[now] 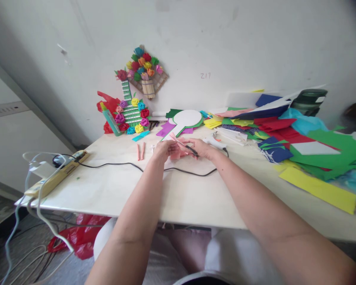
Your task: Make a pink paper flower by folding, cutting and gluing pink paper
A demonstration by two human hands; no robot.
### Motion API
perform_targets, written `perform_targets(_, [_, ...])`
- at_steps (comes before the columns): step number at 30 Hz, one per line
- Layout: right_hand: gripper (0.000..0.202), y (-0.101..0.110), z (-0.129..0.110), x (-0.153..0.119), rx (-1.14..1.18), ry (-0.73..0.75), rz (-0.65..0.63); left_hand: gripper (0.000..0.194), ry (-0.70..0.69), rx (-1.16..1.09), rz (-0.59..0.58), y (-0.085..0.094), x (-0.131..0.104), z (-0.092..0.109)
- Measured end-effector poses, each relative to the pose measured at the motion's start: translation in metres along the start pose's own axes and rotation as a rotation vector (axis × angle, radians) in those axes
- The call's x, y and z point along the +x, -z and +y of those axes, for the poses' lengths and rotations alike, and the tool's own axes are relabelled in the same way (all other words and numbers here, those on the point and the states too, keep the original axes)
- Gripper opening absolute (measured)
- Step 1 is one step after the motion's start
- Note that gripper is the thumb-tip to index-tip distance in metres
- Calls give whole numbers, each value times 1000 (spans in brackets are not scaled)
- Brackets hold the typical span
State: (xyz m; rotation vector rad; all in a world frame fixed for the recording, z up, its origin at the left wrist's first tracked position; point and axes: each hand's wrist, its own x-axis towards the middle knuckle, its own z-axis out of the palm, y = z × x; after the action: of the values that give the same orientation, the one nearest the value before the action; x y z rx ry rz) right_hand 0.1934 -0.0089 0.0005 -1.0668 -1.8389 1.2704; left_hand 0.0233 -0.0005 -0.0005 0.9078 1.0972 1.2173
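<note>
Pink paper (180, 147) lies between my two hands above the table. My left hand (165, 149) has its fingers closed on the paper's left side. In my right hand (199, 148) are dark-handled scissors (191, 150), their blades at the pink paper. Two rolled pink strips (141, 151) rest on the table to the left of my left hand. Just beyond my hands lies a white round shape with a handle, edged in green (187, 118).
A black cable (118, 164) crosses the table from a power strip (56, 176). Paper flower crafts (132, 113) and a glue bottle (110, 119) stand at the back left. Coloured sheets (317, 186) pile up on the right. A glue gun (215, 141) lies behind my right hand.
</note>
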Motion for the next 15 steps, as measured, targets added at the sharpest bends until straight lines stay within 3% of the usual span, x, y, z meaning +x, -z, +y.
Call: perform_targets(15, [38, 0, -2, -3, 47, -10, -36, 6, -19, -19, 18, 6, 3, -2])
